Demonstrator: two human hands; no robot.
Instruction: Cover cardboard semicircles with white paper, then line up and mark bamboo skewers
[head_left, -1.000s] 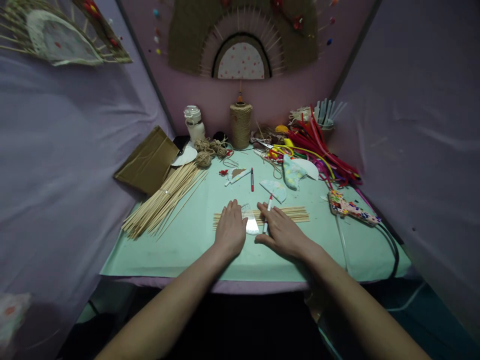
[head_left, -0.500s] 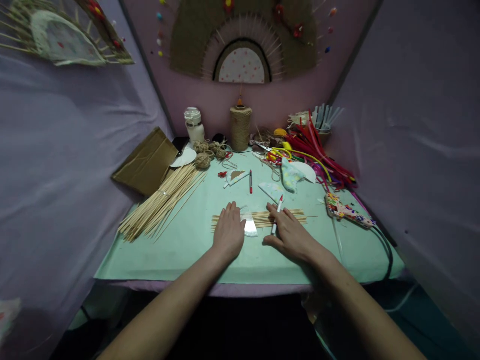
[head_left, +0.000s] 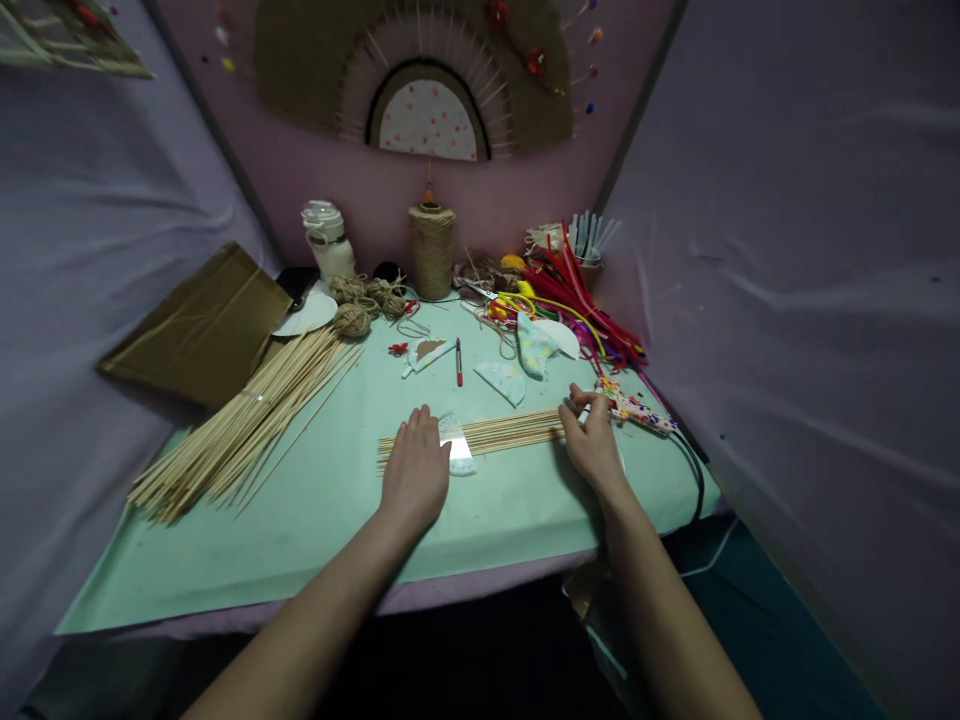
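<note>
My left hand [head_left: 415,470] lies flat over the left part of a row of thin bamboo sticks [head_left: 510,432], fingers stretched out. Beside its thumb, a clear plastic protractor [head_left: 459,452] rests across the sticks. At the row's right end is my right hand [head_left: 592,440], its fingers curled around a white marker [head_left: 584,413] that is mostly hidden. Its thumb side meets the stick ends. Behind the row lie a light blue patterned fabric piece [head_left: 501,382] and a second marker [head_left: 459,362] with a red end.
A big bundle of bamboo sticks [head_left: 247,425] and folded cardboard [head_left: 199,325] lie left. Twine balls [head_left: 351,320], a bottle [head_left: 328,240] and a twine spool [head_left: 432,252] stand behind. Right are scissors [head_left: 517,303], red pipe cleaners [head_left: 574,290] and a corded glue gun [head_left: 637,412].
My right hand has slid right to the stick ends, its fingers now curled instead of spread. My left hand stays flat on the sticks. The whole view has shifted toward the right.
</note>
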